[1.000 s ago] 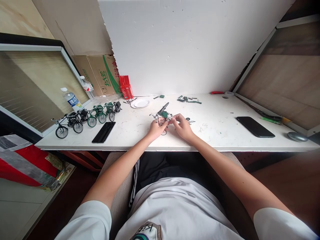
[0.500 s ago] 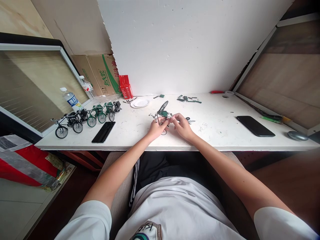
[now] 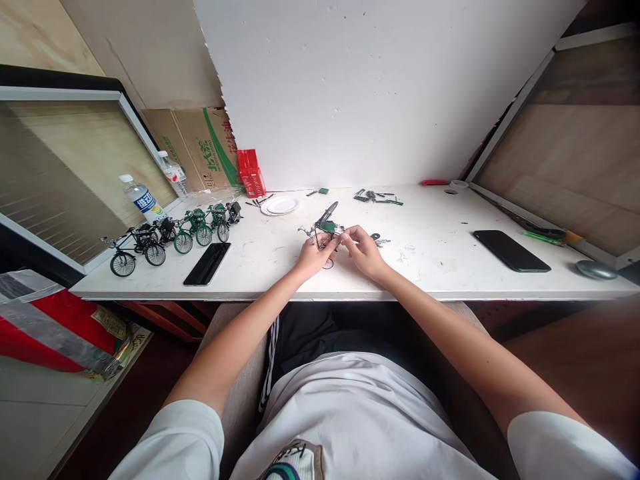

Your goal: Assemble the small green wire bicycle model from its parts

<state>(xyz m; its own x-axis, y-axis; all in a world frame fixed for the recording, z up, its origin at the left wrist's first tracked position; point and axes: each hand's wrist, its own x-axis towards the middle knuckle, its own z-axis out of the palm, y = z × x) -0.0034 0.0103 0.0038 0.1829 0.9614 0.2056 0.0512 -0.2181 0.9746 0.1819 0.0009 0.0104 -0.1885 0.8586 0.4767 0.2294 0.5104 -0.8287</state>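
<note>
A small model bicycle (image 3: 327, 227) with green parts is tilted over the white table, one wheel pointing up and away from me. My left hand (image 3: 315, 259) is closed around its near side. The fingertips of my right hand (image 3: 364, 252) are pinched together at the bicycle's right side; whether they grip the bicycle itself or a tiny part there is hidden. Below my hands a thin ring-like wheel (image 3: 328, 265) shows partly. Just right of my right hand lie small dark and silvery parts (image 3: 381, 241).
Several finished-looking model bicycles (image 3: 135, 250) stand at the left, near a phone (image 3: 207, 265) and bottles (image 3: 141, 198). White plates (image 3: 280, 206) and loose green parts (image 3: 379, 198) lie farther back. A second phone (image 3: 511, 251) and a mouse (image 3: 596, 269) rest at the right.
The raised wheel of the model bicycle has turned slightly and looks narrower. Both hands keep nearly the same place and grip.
</note>
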